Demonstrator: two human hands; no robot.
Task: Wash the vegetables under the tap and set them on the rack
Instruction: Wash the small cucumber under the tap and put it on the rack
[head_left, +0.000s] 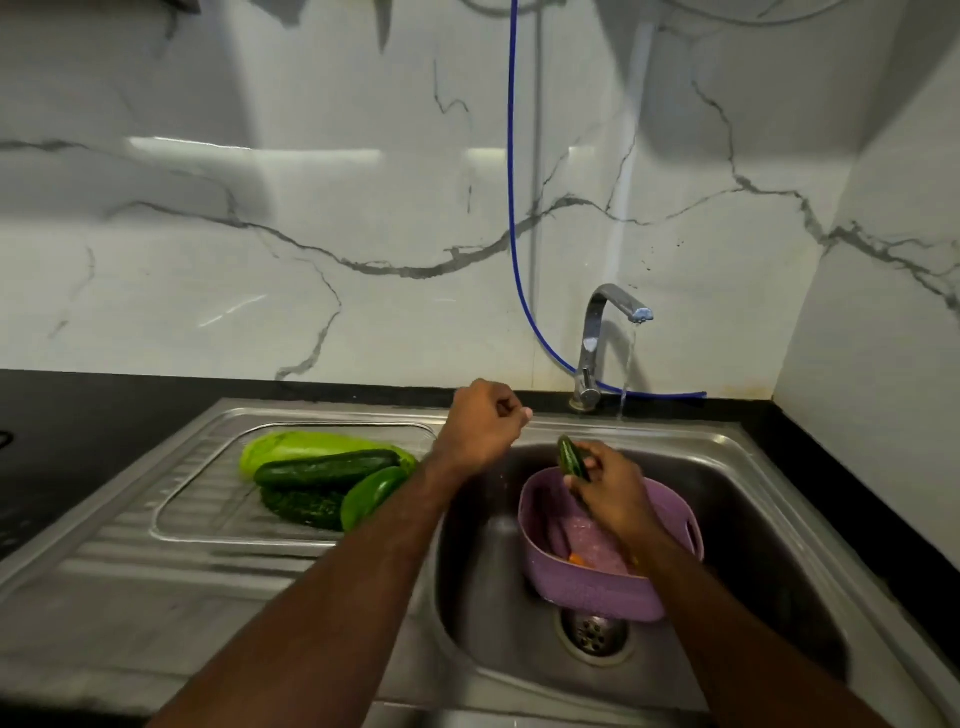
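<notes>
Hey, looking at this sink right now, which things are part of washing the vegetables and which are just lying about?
Part of the job:
- running tap
- small cucumber held in the right hand
- left hand, fingers curled, holding nothing
- purple basket in the sink
- long cucumber, cabbage and green pepper on the draining rack

Just lying about:
- blue hose

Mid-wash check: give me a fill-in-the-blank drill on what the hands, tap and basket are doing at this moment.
1. The right hand grips a small dark green ____ above the purple plastic basket.
2. The chrome tap is ____, with water falling from its spout.
3. The left hand, fingers curled, holds ____.
4. The purple plastic basket sits inside the steel ____.

Missing words: cucumber; running; nothing; sink
</notes>
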